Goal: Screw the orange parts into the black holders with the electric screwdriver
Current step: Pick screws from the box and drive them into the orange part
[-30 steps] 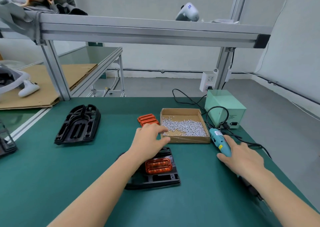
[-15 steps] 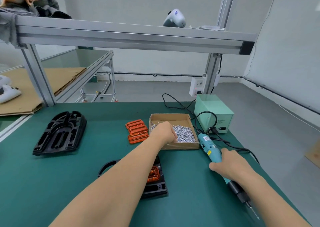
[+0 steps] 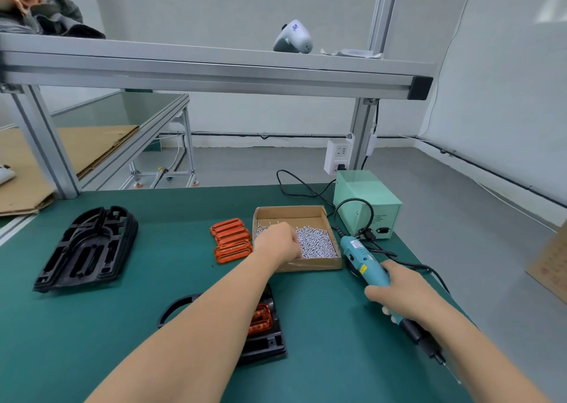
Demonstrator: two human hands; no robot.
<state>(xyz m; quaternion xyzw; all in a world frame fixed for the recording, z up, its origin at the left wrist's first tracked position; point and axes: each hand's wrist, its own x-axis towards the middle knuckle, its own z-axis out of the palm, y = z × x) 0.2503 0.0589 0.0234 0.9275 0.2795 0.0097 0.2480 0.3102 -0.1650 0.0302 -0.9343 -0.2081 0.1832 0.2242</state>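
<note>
On the green tabletop (image 3: 92,326) the black holder (image 3: 267,341) with an orange part (image 3: 260,319) seated in it lies under the left forearm, so a careless withdrawal could knock the part askew. The right hand (image 3: 402,295) grasps the electric screwdriver (image 3: 365,258), whose trailing cable might snag. The left hand (image 3: 277,240) reaches into the cardboard box (image 3: 310,264) of screws (image 3: 316,243), fingers hidden, so its grip cannot be told; a fumbled screw could drop.

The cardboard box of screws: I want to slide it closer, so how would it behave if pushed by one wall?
The cardboard box is shallow and open-topped, so it should slide flat rather than tip. Its thin walls would probably flex. The loose screws heaped inside likely make it heavy for its size, and they may shift.
</note>
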